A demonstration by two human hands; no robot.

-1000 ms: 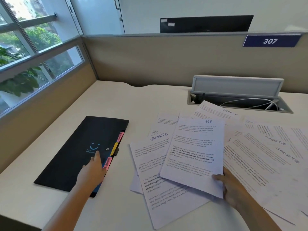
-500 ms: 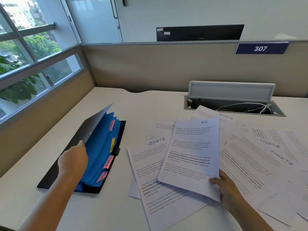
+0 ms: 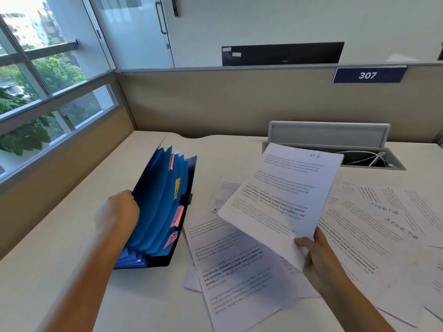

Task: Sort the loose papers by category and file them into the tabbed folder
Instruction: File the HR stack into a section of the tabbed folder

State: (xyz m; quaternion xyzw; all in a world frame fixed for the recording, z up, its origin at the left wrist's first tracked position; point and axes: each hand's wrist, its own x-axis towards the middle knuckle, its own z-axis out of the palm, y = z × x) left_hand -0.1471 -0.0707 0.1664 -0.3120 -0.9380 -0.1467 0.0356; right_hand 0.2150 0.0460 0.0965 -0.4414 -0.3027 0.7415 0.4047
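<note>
While the left hand (image 3: 119, 209), blurred, seems to grip the tabbed folder (image 3: 163, 207) open, the right hand (image 3: 314, 252) pinches the HR sheet (image 3: 282, 200)

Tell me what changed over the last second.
The left hand went from resting on the shut folder to pulling its cover open, fanning the blue pockets. The right hand lifted the HR sheet off the pile toward the folder. The other papers stayed put.
</note>
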